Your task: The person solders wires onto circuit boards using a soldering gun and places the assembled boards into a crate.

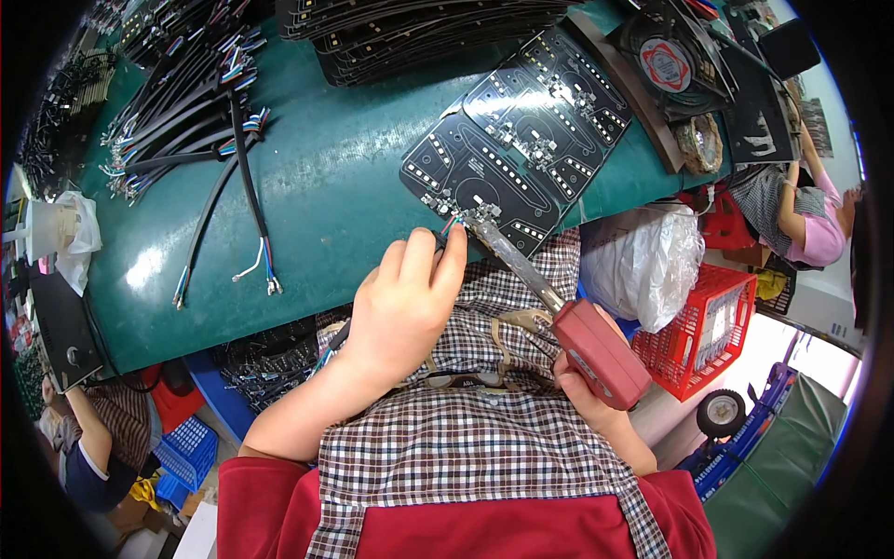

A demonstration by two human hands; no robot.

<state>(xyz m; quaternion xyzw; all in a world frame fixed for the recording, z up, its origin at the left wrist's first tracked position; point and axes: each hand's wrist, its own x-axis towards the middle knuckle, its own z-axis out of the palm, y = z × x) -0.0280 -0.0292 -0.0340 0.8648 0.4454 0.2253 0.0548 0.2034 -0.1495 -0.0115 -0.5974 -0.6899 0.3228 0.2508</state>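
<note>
While our left hand pinches a few thin coloured wires between its fingertips, our right hand is wrapped around the red-bodied soldering iron, with part of that grip hidden behind the handle. We hold its metal barrel slanting far and left, so the working end is right by the wires at the near part of the black circuit boards; whether iron and wires touch, we cannot tell. These boards, dotted with white LEDs, lie side by side on the green tabletop, a little to the right. On the left we see a pile of black cables with coloured ends. A stack of dark boards stands on the far side, and a fan is at the far right. Nearer on our right, a whitish plastic bag sits beside a red plastic crate.
</note>
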